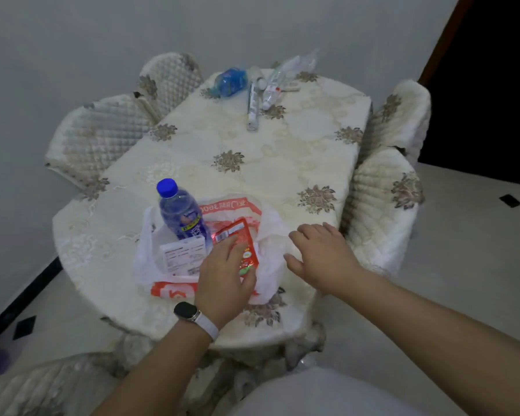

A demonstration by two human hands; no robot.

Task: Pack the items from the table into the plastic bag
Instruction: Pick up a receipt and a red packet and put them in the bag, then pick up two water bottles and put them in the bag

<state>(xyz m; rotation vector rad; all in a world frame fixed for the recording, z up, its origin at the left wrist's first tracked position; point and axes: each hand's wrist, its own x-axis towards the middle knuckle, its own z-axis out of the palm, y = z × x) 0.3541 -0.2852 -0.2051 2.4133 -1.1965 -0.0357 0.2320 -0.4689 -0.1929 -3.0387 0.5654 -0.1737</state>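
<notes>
A white plastic bag (270,235) with red print lies open on the near end of the table (282,151). Inside it stands a blue-capped water bottle (179,210), a white box (182,253) leans in front of the bottle, and a red snack packet (242,238) rests to the right. My left hand (225,274), with a watch on the wrist, lies on the red packet with fingers curled over it. My right hand (321,256) hovers just right of the bag, fingers spread, holding nothing.
At the far end of the table lie a blue bottle (230,81), a tube (252,106), a clear bottle (272,91) and clear plastic. Quilted chairs stand on both sides (102,136) (381,211) and near left. A wall runs behind.
</notes>
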